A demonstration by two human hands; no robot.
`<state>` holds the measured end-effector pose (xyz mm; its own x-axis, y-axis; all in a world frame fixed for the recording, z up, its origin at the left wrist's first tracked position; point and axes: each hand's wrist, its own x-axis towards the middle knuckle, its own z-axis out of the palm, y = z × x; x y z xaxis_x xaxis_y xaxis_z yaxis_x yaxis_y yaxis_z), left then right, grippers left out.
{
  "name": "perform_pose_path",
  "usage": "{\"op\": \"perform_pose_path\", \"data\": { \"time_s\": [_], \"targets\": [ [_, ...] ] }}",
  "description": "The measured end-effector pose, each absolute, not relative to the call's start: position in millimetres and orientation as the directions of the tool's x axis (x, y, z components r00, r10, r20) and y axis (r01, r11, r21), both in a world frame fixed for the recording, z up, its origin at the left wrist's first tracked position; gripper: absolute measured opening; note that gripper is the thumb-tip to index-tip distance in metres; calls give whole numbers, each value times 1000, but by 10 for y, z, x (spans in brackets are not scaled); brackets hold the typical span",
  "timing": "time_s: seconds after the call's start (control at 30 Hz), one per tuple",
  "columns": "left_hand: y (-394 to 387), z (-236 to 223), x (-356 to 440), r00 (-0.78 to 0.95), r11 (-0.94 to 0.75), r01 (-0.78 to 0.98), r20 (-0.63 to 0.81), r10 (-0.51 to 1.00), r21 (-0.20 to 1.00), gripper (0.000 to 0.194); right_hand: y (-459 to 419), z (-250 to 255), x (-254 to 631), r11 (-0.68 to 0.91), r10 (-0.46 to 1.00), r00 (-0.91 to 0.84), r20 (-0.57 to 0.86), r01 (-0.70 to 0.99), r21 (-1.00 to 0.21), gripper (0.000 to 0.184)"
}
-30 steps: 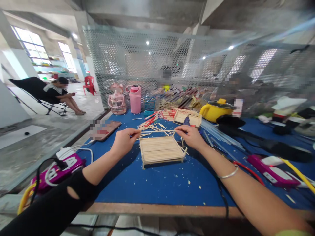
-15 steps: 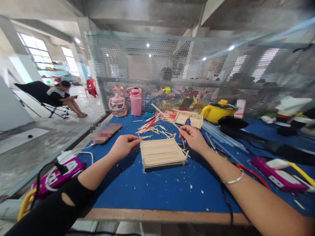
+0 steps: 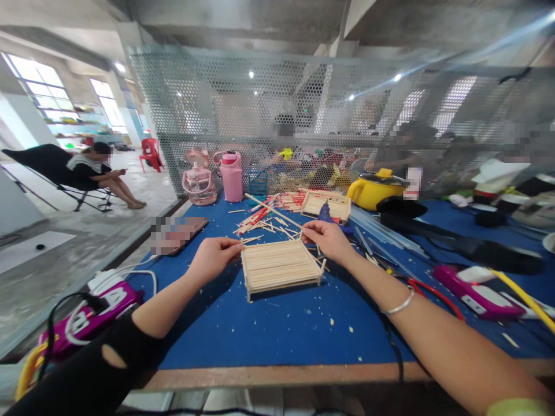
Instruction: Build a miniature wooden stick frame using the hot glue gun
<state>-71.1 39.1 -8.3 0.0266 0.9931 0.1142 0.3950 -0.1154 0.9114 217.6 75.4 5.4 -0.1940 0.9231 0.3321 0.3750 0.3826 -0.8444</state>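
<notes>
A small tray of pale wooden sticks (image 3: 281,264), with short corner posts, stands on the blue tabletop in front of me. My left hand (image 3: 218,257) is closed in a pinch at its back left corner; the fingertips cover the post there. Between the thumb and fingers of my right hand (image 3: 328,241) is one end of a thin wooden stick (image 3: 273,212), which slants up and to the left above the loose sticks. This hand is just above the tray's back right corner.
Behind lie loose sticks (image 3: 277,226), red-marked sticks (image 3: 292,200), a second stick tray (image 3: 310,203) and a blue glue gun (image 3: 325,212). Clear glue sticks (image 3: 385,231) and a yellow pot (image 3: 375,192) are to the right. A phone (image 3: 186,234) and purple power strip (image 3: 99,315) lie left.
A second ago the stick spanned between both hands along the tray's back edge. Its left end has left my left hand and swung up and away; my right hand still holds the other end.
</notes>
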Motion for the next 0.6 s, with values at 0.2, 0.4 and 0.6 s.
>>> {"op": "perform_pose_path", "data": {
  "time_s": [0.2,0.4,0.6],
  "targets": [
    [392,-98,-698,33,-114,376,109,993,920,33,781,28,2197,392,920,-175,351,414,-822,29],
    [374,-8,-766,-50,-159,297,182,982,942,56,824,421,2495,441,870,-51,491,527,-726,34],
    [-119,366,-882,-340,-305,173,348,874,936,50,-39,1060,2614,613,780,-399,482,642,-461,16]
  ]
}}
